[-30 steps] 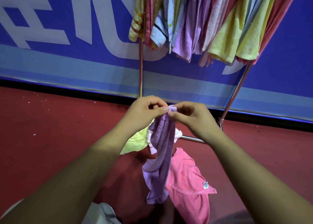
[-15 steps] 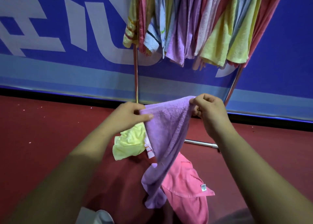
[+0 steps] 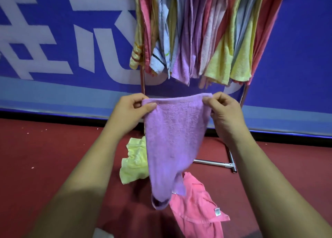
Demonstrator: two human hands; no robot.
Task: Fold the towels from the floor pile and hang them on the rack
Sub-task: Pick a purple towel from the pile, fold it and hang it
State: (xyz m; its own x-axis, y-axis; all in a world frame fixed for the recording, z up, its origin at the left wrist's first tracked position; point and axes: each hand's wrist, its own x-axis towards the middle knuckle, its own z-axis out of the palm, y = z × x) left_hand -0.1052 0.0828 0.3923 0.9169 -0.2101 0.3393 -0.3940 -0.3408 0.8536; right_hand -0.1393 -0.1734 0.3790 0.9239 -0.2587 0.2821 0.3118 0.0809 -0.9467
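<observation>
A soft purple terry-cloth towel (image 3: pixel 172 138) is being held up in front of the body, between the floor pile and the rack. Its top edge is being stretched level between the two hands, with both bare forearms extended forward and slightly inward. The left hand (image 3: pixel 129 111) is pinching the left corner: the thumb is lying flat across the front of the cloth and the fingers are curled behind it. The right hand (image 3: pixel 226 115) is gripping the right corner, knuckles turned outward and fingertips bunched over the hem.

The towel is hanging doubled, wide at the top and narrowing to a rounded, drooping fold at the bottom, clear of the dark red floor (image 3: pixel 45 156). Its looped, nubby pile is being shown plainly across the front face.

Below it, a crumpled pale yellow towel (image 3: pixel 133 162) and a flatter pink towel (image 3: pixel 195 207) with a small white sewn label (image 3: pixel 217 211) are lying on the floor, partly covered from view. Behind, the thin tubular metal rack (image 3: pixel 215 164) is being crowded by a dense row of hung towels (image 3: pixel 197 40) in yellow, pink, lilac and pale blue, draped in long narrow folds against a blue banner wall with large white characters (image 3: pixel 71 40).
</observation>
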